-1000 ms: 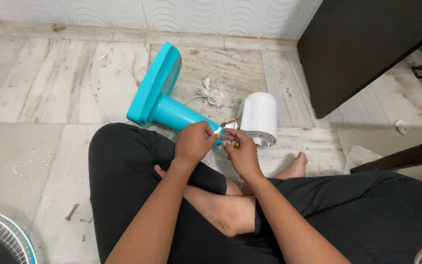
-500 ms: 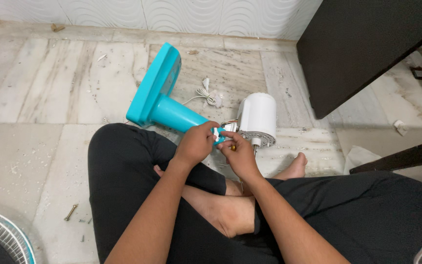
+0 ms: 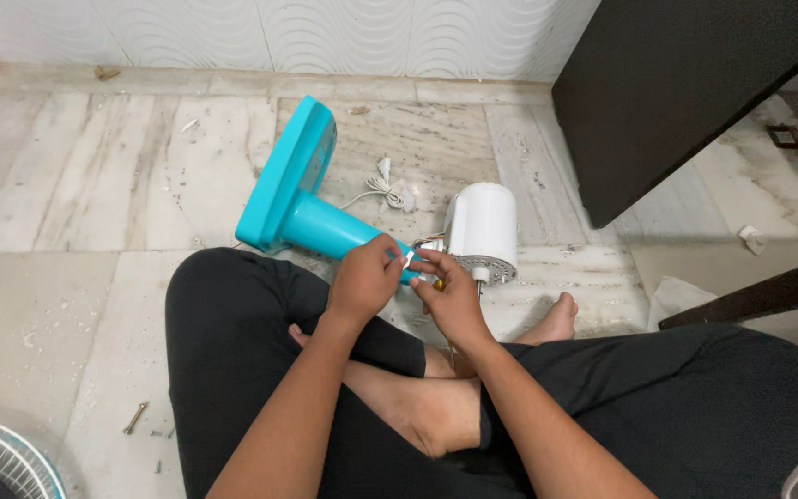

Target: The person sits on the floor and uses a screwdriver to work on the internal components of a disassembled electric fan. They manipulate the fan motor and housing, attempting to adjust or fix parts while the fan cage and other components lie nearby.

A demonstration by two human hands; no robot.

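Note:
I sit cross-legged on a marble floor. A turquoise fan stand (image 3: pixel 302 199) lies on its side in front of my knees, joined to a white motor housing (image 3: pixel 484 226). My left hand (image 3: pixel 365 277) pinches a small white piece at the neck of the stand, where thin wires come out. My right hand (image 3: pixel 450 296) is closed around a thin tool with a yellowish handle and its fingertips touch the same spot. The hands meet between stand and motor.
A coiled white cord with plug (image 3: pixel 388 188) lies behind the stand. A dark cabinet (image 3: pixel 685 83) stands at the right. A fan grille (image 3: pixel 2 457) shows at bottom left, with a loose screw (image 3: pixel 136 418) near it. White cloth (image 3: pixel 681 296) lies by my right knee.
Both hands have stayed at the joint between stand and motor; the fingers shifted slightly closer together around the small white piece.

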